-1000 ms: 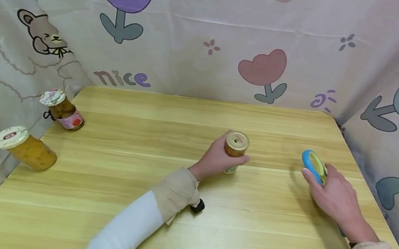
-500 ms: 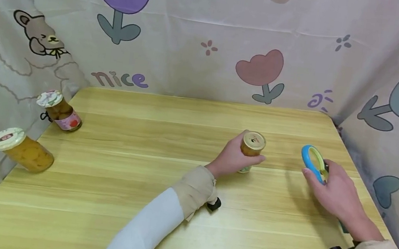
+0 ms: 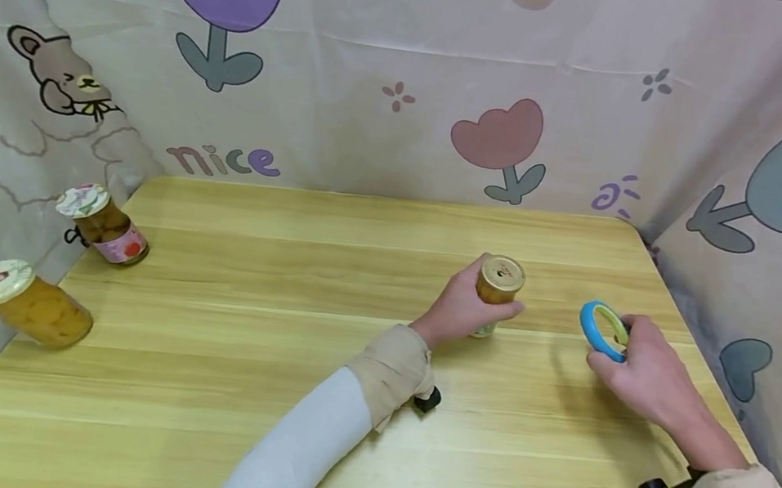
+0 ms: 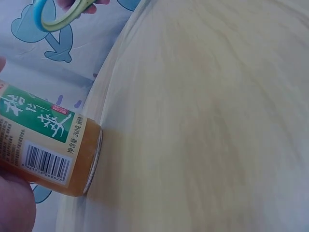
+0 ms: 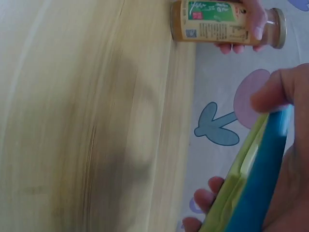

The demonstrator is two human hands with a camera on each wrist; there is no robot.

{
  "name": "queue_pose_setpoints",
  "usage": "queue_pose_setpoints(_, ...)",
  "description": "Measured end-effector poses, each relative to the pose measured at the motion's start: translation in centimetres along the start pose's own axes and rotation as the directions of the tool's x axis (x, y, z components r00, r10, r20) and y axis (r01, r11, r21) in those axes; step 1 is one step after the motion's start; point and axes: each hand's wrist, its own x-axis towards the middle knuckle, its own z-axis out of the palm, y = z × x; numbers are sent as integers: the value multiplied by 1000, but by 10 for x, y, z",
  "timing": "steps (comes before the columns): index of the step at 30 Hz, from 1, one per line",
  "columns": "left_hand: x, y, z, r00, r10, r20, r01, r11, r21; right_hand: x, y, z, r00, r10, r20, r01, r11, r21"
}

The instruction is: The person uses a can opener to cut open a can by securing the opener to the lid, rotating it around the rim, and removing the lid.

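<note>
In the head view my left hand (image 3: 460, 307) grips a glass jar (image 3: 495, 295) with a gold lid, holding it upright. Its green-and-cream label and orange-brown contents show in the left wrist view, where the jar's base (image 4: 91, 162) is right at the tabletop. My right hand (image 3: 652, 373) holds a jar opener (image 3: 594, 337), blue outside and yellow-green inside, above the table. The opener's loop points toward the jar, apart from it. In the right wrist view the thumb presses on the blue handle (image 5: 263, 179), and fingertips show beyond the yellow-green side.
At the table's left edge stand two more jars: a large yellow-filled one (image 3: 38, 305) with a pale lid, and a smaller dark one (image 3: 107, 227) with a pink label. A printed cloth (image 3: 347, 123) hangs behind the wooden table (image 3: 237, 339) and along both sides.
My left hand has carried the jar rightward, closer to the opener, mostly in the first half second. The opener's loop has tilted in my right hand and now looks rounder. The head view has shifted slightly.
</note>
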Motion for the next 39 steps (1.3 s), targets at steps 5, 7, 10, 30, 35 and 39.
queue_pose_setpoints(5,5,1,7,1000,4,-3,-4,1000,-2,0,1,2,1000,-10,22,11,999,-39)
queue_pose_setpoints(7,6,2,9,1000,2,-7,-2,1000,2,0,2,2,1000,-17,10,17,999,-39)
queue_pose_setpoints(10,9,3,13,1000,-11,-5,11,1000,4,1,3,0,1000,-20,-6,20,999,-35)
queue_pose_setpoints(30,28,0,38,1000,10,13,-10,1000,-5,19,-15,-13,993,88,-83,-94,993,-74)
queue_pose_setpoints(35,28,1,38,999,29,18,-29,999,-15,28,-39,-20,986,-26,-164,-1,987,-159)
queue_pose_setpoints(39,27,1,38,999,47,25,-46,999,-27,36,-61,-19,982,-99,-164,59,971,-233)
